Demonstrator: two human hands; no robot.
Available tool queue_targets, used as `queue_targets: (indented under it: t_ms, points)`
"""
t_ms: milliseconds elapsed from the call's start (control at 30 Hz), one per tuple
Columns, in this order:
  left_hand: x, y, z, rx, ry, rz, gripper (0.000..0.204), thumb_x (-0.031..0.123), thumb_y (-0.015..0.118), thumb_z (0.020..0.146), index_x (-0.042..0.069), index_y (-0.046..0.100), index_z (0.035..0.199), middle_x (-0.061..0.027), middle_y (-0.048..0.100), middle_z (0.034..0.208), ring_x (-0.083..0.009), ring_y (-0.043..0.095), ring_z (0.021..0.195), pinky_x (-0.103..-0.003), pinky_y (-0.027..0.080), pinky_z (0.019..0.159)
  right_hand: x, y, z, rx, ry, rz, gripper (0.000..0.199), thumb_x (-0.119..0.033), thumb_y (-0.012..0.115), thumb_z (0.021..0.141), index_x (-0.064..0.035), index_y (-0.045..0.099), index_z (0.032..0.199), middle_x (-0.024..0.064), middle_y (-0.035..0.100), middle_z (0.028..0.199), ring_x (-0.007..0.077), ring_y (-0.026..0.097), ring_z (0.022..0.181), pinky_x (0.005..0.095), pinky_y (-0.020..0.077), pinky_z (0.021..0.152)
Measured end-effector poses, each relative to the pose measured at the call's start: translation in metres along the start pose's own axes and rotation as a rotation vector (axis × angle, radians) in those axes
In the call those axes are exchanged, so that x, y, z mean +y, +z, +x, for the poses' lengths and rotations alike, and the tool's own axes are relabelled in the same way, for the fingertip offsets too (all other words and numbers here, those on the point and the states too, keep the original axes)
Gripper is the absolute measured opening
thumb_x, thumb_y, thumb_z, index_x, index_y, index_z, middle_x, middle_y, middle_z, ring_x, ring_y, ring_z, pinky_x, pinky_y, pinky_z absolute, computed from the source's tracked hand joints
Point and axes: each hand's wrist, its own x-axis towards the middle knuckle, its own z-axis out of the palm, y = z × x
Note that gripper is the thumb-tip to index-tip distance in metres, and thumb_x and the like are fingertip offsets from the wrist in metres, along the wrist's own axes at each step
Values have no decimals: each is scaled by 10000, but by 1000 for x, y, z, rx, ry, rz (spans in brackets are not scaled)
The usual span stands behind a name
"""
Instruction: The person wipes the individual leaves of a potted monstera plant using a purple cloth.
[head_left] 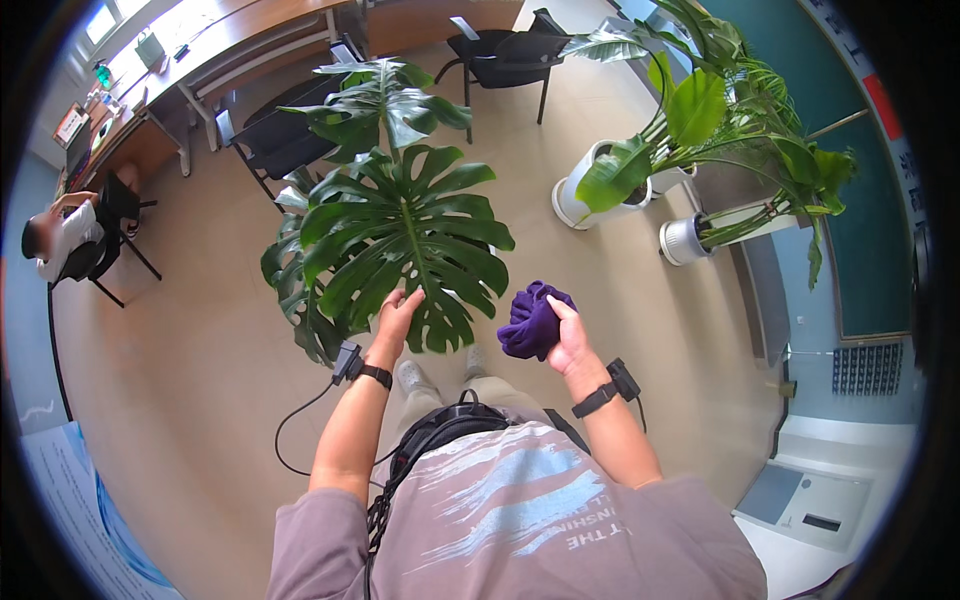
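A large, deeply split monstera leaf (405, 225) spreads out in front of me, with more leaves of the same plant behind and below it. My left hand (396, 318) is at the leaf's near edge, thumb on top, the other fingers partly hidden by the green. To the right of the leaf, my right hand (570, 338) grips a bunched purple cloth (533, 320), held apart from the plant. Each wrist wears a black strap with a small device on it.
Two potted plants stand to the right, in a white pot (600, 190) and a smaller white pot (684, 241). Black chairs (505, 58) and desks (245, 38) line the far side. At the far left a person (75, 240) sits at a desk. A cable hangs by my left arm.
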Motion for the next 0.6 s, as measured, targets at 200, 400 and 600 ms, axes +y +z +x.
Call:
queue_targets:
  t_ms: [200, 400, 600]
  points:
    - [40, -9, 10, -206, 153, -77, 364, 70, 705, 804, 17, 598, 1148, -79, 628, 1111, -164, 613, 984, -301, 526, 810, -30, 41, 44, -94, -27, -126, 362, -166, 540, 951, 25, 529, 1258, 173, 616, 1171, 304, 622, 1055, 446, 509, 953]
    - [43, 30, -13, -253, 11, -549, 515, 153, 601, 887, 52, 451, 1369, -137, 617, 1200, -245, 625, 1052, -387, 523, 916, -54, 71, 94, -154, -60, -94, 306, -199, 526, 997, -37, 530, 1257, 123, 630, 1130, 248, 644, 981, 420, 549, 867]
    - [37, 43, -34, -391, -43, -932, 642, 529, 444, 953, 58, 452, 1389, -137, 605, 1252, -291, 620, 1081, -421, 508, 937, -23, 79, 138, -529, -585, -1024, 382, -118, 691, 850, -13, 580, 1200, 128, 618, 1193, 302, 601, 1068, 398, 464, 932]
